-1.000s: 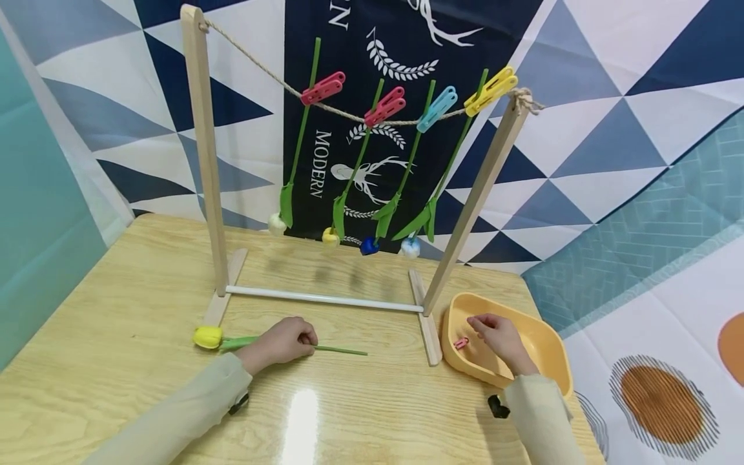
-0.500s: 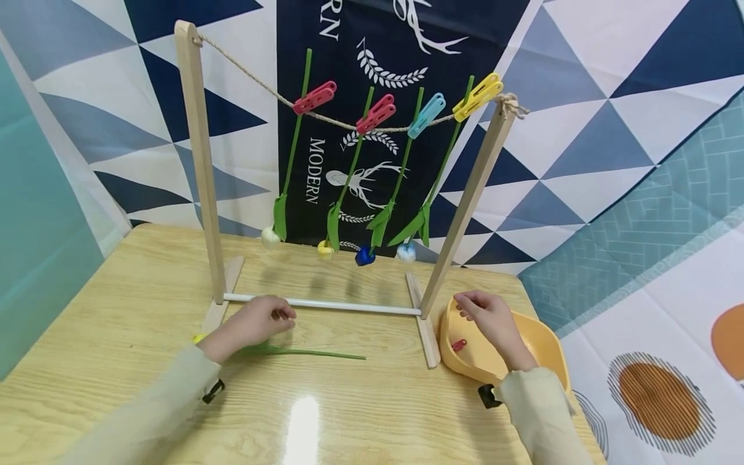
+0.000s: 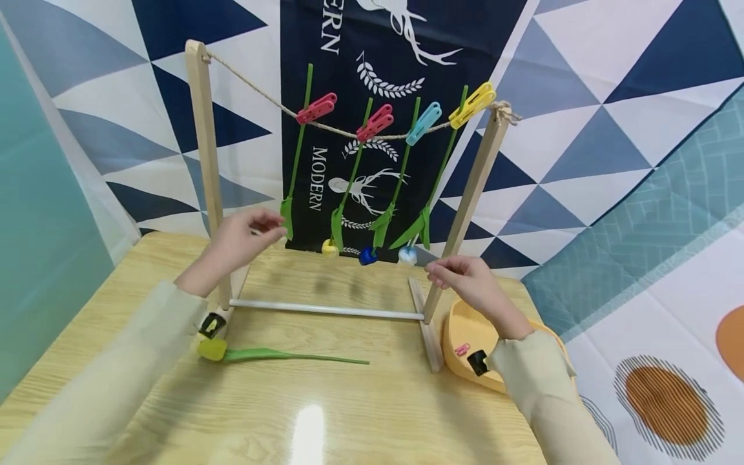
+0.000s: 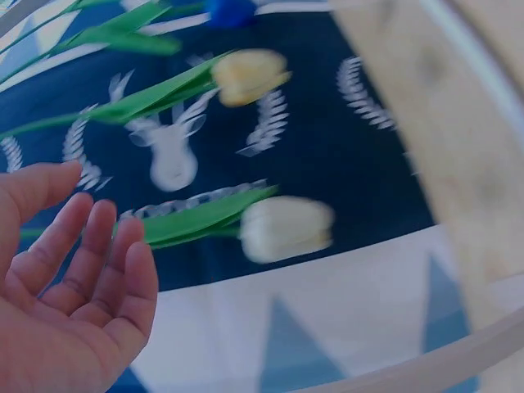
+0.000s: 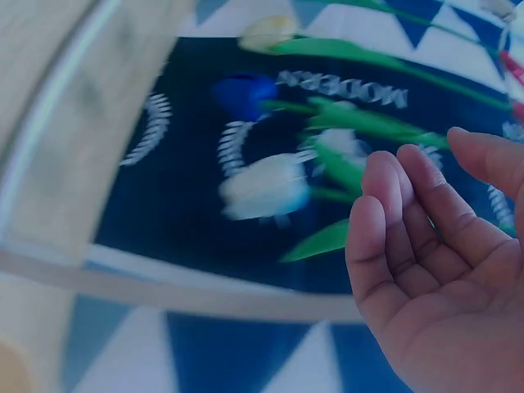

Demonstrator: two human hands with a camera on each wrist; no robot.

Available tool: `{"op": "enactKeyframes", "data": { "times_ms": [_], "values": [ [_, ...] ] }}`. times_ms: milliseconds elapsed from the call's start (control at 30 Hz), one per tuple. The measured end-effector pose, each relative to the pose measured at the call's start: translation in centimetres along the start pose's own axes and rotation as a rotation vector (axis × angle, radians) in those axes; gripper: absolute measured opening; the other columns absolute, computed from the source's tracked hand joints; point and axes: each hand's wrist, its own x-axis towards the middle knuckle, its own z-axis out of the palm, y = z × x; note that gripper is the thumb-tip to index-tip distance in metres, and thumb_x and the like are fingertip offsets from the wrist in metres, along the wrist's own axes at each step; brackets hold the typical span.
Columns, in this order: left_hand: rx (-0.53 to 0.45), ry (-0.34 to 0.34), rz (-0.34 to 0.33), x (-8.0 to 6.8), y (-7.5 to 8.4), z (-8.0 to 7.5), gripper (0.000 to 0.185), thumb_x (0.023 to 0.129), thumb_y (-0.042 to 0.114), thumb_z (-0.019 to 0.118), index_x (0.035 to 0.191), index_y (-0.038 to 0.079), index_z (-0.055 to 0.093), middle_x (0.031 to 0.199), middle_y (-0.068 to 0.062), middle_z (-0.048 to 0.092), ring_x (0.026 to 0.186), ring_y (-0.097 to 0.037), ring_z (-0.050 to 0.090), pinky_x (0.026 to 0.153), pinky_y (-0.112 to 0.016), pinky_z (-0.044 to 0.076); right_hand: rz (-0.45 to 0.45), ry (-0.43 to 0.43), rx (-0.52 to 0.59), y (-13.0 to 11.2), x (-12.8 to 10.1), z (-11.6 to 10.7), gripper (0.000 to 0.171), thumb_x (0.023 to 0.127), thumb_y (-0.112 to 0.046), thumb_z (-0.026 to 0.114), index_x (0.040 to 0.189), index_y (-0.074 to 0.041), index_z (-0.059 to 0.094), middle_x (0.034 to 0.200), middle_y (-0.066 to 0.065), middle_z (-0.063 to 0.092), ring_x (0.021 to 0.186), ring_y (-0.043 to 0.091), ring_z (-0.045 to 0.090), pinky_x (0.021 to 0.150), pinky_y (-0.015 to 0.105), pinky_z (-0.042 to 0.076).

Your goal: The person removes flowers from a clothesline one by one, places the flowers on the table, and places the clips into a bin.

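Note:
My left hand (image 3: 238,239), fingers loosely bent and holding nothing, is raised in front of the frame's left post (image 3: 205,129). Close by hangs a white tulip (image 4: 286,229), its bloom hidden in the head view. My right hand (image 3: 473,284) is likewise bare, before the right post (image 3: 473,187), near a pale blue-and-white tulip (image 3: 407,256). Between them hang a pale yellow tulip (image 3: 330,248) and a dark blue tulip (image 3: 367,256). All hang bloom down from a rope (image 3: 250,84) by red clothespins (image 3: 374,123), a light blue clothespin (image 3: 424,123) and a yellow clothespin (image 3: 473,105).
A bright yellow tulip (image 3: 212,349) lies on the wooden table (image 3: 349,413), stem to the right. An orange-yellow basin (image 3: 465,316) at right holds a small pink clothespin (image 3: 462,349). A white bar (image 3: 325,310) joins the posts low down.
My left hand has lifted off the lying tulip, up and slightly left, toward the hanging white one. My right hand has risen from over the basin, up and left to the right post.

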Motion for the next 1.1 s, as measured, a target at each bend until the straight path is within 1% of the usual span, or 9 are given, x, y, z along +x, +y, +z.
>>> {"op": "enactKeyframes", "data": {
  "times_ms": [100,167,333,467,600,700,833,967,1100],
  "values": [
    [-0.017,0.064,-0.001,1.0,1.5,-1.5,0.032,0.093,0.028,0.059,0.116,0.006,0.061,0.105,-0.012,0.064,0.094,-0.022,0.057,0.073,-0.028,0.046,-0.031,-0.015,-0.014,-2.5,0.7,-0.6,0.034,0.094,-0.03,0.056,0.111,-0.003,0.065,0.096,0.009,0.068,0.084,0.013,0.062,0.076,0.021,0.051],
    [-0.019,0.094,-0.005,1.8,2.5,-2.1,0.034,0.092,0.031,0.059,0.117,0.008,0.06,0.107,-0.012,0.064,0.095,-0.022,0.057,0.074,-0.028,0.045,-0.066,-0.023,-0.023,-4.2,1.0,-0.8,0.034,0.094,-0.032,0.056,0.113,-0.006,0.064,0.098,0.01,0.067,0.084,0.013,0.062,0.076,0.021,0.051],
    [-0.036,0.12,-0.019,3.2,4.0,-2.9,0.04,0.091,0.035,0.059,0.121,0.009,0.057,0.114,-0.011,0.062,0.101,-0.022,0.057,0.08,-0.032,0.046,-0.191,-0.033,-0.027,-9.1,2.2,-0.4,0.031,0.093,-0.032,0.057,0.115,-0.01,0.063,0.1,0.008,0.066,0.085,0.015,0.06,0.073,0.022,0.051],
    [-0.066,0.123,-0.022,3.9,4.6,-3.0,0.044,0.091,0.036,0.059,0.125,0.008,0.054,0.117,-0.012,0.06,0.105,-0.024,0.056,0.085,-0.036,0.048,-0.285,0.027,-0.043,-13.3,3.2,-0.4,0.028,0.092,-0.029,0.059,0.113,-0.011,0.065,0.099,0.009,0.066,0.079,0.016,0.056,0.068,0.023,0.047],
    [-0.091,0.14,-0.018,4.4,5.0,-3.3,0.048,0.091,0.035,0.06,0.128,0.006,0.051,0.12,-0.013,0.058,0.108,-0.025,0.055,0.088,-0.039,0.048,-0.349,0.099,-0.068,-17.2,4.3,-0.9,0.027,0.091,-0.03,0.061,0.112,-0.013,0.066,0.099,0.005,0.066,0.079,0.015,0.054,0.069,0.025,0.045],
    [-0.1,0.146,-0.023,4.8,4.9,-3.3,0.05,0.09,0.036,0.06,0.129,0.006,0.05,0.122,-0.013,0.058,0.11,-0.026,0.055,0.09,-0.041,0.047,-0.352,0.124,-0.056,-19.5,5.4,-1.1,0.03,0.09,-0.031,0.062,0.114,-0.013,0.065,0.104,0.002,0.066,0.086,0.012,0.059,0.077,0.025,0.048],
    [-0.103,0.139,-0.031,5.2,5.2,-3.6,0.052,0.09,0.039,0.059,0.13,0.007,0.048,0.125,-0.012,0.056,0.113,-0.025,0.053,0.095,-0.042,0.046,-0.303,0.149,-0.068,-22.2,6.8,-1.2,0.036,0.09,-0.033,0.062,0.12,-0.013,0.061,0.11,0.001,0.065,0.094,0.007,0.059,0.086,0.022,0.048],
    [-0.113,0.138,-0.02,5.5,5.9,-3.5,0.053,0.09,0.039,0.06,0.131,0.009,0.048,0.127,-0.011,0.056,0.114,-0.024,0.053,0.098,-0.042,0.045,-0.257,0.16,-0.101,-24.0,8.0,-1.0,0.04,0.09,-0.034,0.062,0.125,-0.014,0.058,0.115,0.0,0.063,0.099,0.007,0.057,0.087,0.022,0.047],
    [-0.129,0.132,-0.003,5.8,6.5,-3.3,0.052,0.09,0.038,0.06,0.131,0.009,0.048,0.126,-0.011,0.056,0.113,-0.023,0.053,0.099,-0.04,0.045,-0.223,0.168,-0.193,-25.2,8.7,-0.7,0.046,0.09,-0.036,0.061,0.13,-0.015,0.054,0.118,0.0,0.06,0.103,0.008,0.054,0.088,0.022,0.046]
  ]
}}
